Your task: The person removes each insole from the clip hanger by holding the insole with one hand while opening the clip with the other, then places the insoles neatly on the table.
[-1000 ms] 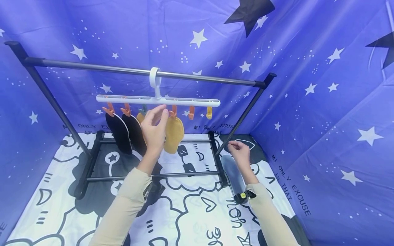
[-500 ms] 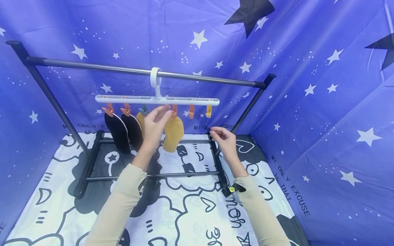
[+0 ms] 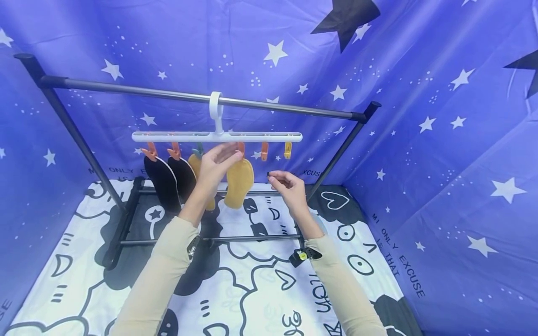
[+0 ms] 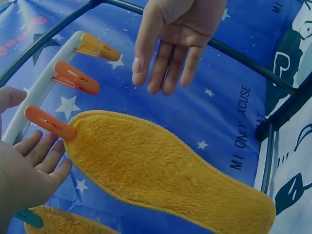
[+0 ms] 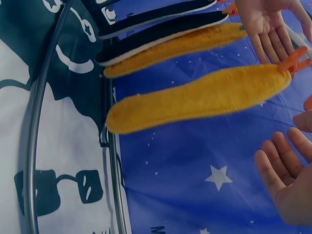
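My left hand (image 3: 212,170) is at the yellow insole (image 3: 239,184), which hangs from an orange clip (image 3: 240,148). In the left wrist view its fingers (image 4: 48,163) lie beside that clip, thumb apart from them. My right hand (image 3: 291,189) is in the air to the right of this insole, fingers loosely bent and holding nothing. A white hanger (image 3: 252,136) carries the clips. Further left on it hang two black insoles (image 3: 161,186) and another yellow insole (image 5: 175,51), partly hidden behind my left hand in the head view.
An orange clip (image 3: 264,151) and a yellow clip (image 3: 287,150) hang without insoles on the right. The hanger hooks over a dark metal rack (image 3: 286,105) standing on a patterned cloth (image 3: 235,298). A starry blue curtain (image 3: 403,140) encloses the back and sides.
My right hand has moved left and slightly up from beside the rack's right leg toward the hanging yellow insole. My left hand has stayed near the clip, shifting slightly.
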`<state>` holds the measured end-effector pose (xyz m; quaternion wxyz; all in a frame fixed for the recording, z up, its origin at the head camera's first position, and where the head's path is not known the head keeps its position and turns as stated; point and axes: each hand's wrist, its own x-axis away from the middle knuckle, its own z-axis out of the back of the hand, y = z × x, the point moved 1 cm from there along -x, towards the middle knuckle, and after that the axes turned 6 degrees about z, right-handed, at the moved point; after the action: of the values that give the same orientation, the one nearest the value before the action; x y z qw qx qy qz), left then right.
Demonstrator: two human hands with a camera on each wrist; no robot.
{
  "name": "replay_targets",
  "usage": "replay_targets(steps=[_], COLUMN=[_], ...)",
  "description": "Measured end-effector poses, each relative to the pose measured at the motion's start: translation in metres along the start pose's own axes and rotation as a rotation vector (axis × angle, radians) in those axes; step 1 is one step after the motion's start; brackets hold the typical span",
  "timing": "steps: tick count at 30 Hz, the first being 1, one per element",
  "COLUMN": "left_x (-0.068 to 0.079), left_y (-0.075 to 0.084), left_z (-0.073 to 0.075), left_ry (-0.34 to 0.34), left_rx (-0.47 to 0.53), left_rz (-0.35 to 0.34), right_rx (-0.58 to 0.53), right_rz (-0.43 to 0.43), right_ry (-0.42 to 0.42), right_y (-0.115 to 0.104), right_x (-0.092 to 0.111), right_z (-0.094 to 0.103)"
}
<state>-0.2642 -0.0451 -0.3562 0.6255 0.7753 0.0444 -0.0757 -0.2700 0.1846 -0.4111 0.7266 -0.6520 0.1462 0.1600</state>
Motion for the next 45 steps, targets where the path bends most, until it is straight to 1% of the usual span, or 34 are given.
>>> replay_targets(steps=[4, 9, 12, 21, 31, 37, 45], left_x=[-0.002, -0.003, -0.004, -0.004, 0.0, 0.001, 0.004], left_y=[-0.001, -0.001, -0.002, -0.005, -0.004, -0.005, -0.006], left_z=[-0.001, -0.001, -0.002, -0.004, -0.004, -0.004, -0.003], left_ry=[-0.012, -0.009, -0.003, -0.006, 0.01, 0.016, 0.037], left_rx=[-0.005, -0.027, -0.034, -0.048, -0.051, -0.049, -0.076], left_rz=[0.003, 0.02, 0.025, 0.001, -0.005, -0.027, -0.023], right_rx=[-0.016, -0.022, -0.019, -0.009, -0.011, -0.01, -0.003], right_rz=[-0.004, -0.035, -0.038, -0.032, -0.049, -0.053, -0.042], right_ry=[-0.012, -0.028, -0.038, -0.07, -0.076, -0.08, -0.089], right_y=[-0.001, -0.003, -0.004, -0.005, -0.009, -0.006, -0.002], right_x=[0.001, -0.001, -0.002, -0.004, -0.002, -0.002, -0.002], right_z=[-0.006, -0.012, -0.016, -0.027, -0.034, -0.037, -0.041])
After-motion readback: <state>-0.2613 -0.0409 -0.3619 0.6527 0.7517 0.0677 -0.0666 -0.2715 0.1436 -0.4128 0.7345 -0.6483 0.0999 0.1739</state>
